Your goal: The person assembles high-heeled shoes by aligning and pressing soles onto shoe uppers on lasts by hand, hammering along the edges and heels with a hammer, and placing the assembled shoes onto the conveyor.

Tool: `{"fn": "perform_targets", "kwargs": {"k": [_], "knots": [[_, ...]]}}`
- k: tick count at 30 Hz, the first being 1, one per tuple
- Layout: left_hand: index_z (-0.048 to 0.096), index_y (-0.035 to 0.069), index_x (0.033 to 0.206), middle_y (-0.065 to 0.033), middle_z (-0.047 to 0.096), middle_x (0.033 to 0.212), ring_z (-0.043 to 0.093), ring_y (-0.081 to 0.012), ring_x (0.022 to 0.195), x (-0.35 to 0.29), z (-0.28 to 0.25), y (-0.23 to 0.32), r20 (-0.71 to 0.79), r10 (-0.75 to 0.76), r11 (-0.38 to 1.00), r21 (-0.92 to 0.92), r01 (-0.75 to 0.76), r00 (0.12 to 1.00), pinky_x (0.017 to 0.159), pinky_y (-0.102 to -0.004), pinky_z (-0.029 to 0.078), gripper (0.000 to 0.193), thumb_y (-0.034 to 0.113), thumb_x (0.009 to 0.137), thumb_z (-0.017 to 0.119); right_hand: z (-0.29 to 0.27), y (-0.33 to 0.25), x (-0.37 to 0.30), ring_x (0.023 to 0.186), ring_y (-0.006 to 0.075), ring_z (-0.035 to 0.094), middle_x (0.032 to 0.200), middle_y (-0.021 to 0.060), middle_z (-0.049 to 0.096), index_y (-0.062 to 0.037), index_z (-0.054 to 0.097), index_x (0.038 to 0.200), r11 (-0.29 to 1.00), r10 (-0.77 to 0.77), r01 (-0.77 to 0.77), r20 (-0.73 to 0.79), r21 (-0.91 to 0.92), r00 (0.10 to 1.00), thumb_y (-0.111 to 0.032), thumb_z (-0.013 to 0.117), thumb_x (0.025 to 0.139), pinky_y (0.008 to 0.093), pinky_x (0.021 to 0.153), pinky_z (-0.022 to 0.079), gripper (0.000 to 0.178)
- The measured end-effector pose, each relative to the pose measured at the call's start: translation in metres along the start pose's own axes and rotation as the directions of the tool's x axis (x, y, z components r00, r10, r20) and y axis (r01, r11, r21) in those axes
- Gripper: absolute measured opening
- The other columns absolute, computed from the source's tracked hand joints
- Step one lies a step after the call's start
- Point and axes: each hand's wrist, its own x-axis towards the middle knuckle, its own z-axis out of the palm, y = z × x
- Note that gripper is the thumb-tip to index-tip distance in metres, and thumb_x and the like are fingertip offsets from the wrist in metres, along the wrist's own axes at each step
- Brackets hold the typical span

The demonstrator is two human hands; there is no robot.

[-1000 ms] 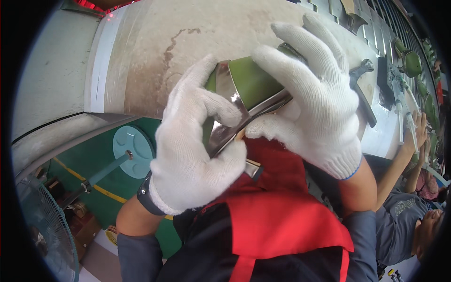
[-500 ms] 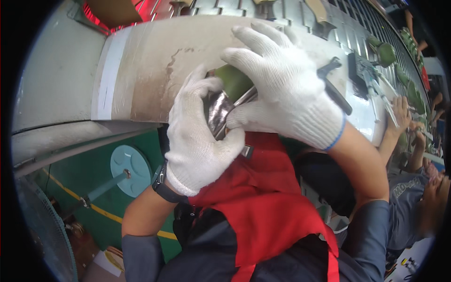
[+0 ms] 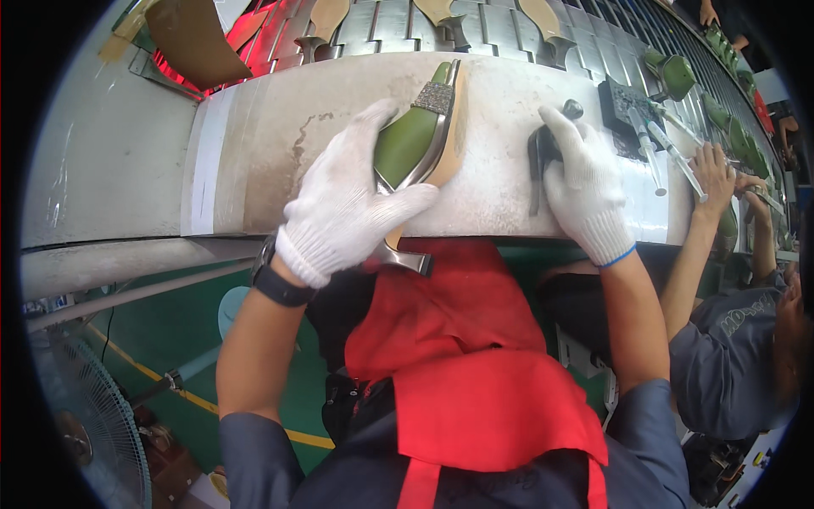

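Observation:
My left hand (image 3: 352,195), in a white knit glove, is wrapped round a green high-heeled shoe (image 3: 409,146) at the table's near edge. The shoe has a glittery band, a silvery trim along its right side and a tan sole. Its shiny dark heel (image 3: 411,260) sticks out over the edge toward my red apron. To the right, my gloved right hand (image 3: 585,182) is closed on a dark hammer (image 3: 538,161) resting on the table, its rounded end showing by my fingertips.
Beyond the pale worktable (image 3: 254,161) runs a metal slat conveyor (image 3: 377,30) carrying tan soles with heels. Syringes (image 3: 674,157) lie by a black block (image 3: 626,114) at right. A co-worker's hand (image 3: 716,170) reaches in there. A fan (image 3: 93,416) stands lower left.
My right hand has left the shoe, moved right and taken hold of the hammer. In my left hand the shoe now shows more fully, its heel toward me.

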Motion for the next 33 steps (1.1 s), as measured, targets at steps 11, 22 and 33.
{"fn": "perform_targets", "kwargs": {"k": [11,22,33], "knots": [[0.034,0.0,0.173,-0.028,0.059,0.158,0.06,-0.0408,0.146,0.036,0.005,0.017,0.124,0.045,0.996,-0.083,-0.034,0.991,0.125,-0.0452,0.046,0.115,0.018,0.074,0.091,0.012,-0.085,0.011,0.123,0.0324,0.074,0.133,0.0237,0.075,0.0081,0.063,0.142,-0.35,0.404,-0.338,0.466,0.874,0.787,-0.022,0.057,0.114,0.0472,0.112,0.056,0.041],[0.035,-0.003,0.172,-0.0306,0.059,0.155,0.063,-0.0441,0.143,0.047,0.006,0.018,0.17,0.091,0.996,0.007,-0.094,0.981,0.12,-0.0469,0.05,0.118,0.007,0.07,0.093,0.023,-0.074,0.016,0.125,0.0261,0.074,0.133,0.0198,0.077,0.0059,0.065,0.139,-0.462,0.3,-0.323,0.489,0.826,0.819,-0.007,0.06,0.114,0.041,0.114,0.056,0.028],[0.036,-0.003,0.169,-0.0311,0.065,0.135,0.068,-0.051,0.119,0.053,0.009,0.014,0.084,0.195,0.981,-0.033,-0.192,0.977,0.102,-0.0544,0.056,0.117,0.01,0.068,0.094,-0.016,-0.025,0.077,0.119,0.0228,0.076,0.129,0.0154,0.078,0.0027,0.066,0.144,0.266,-0.137,-0.3,0.344,0.916,0.929,-0.006,0.069,0.105,0.0364,0.106,0.06,0.039]]}}
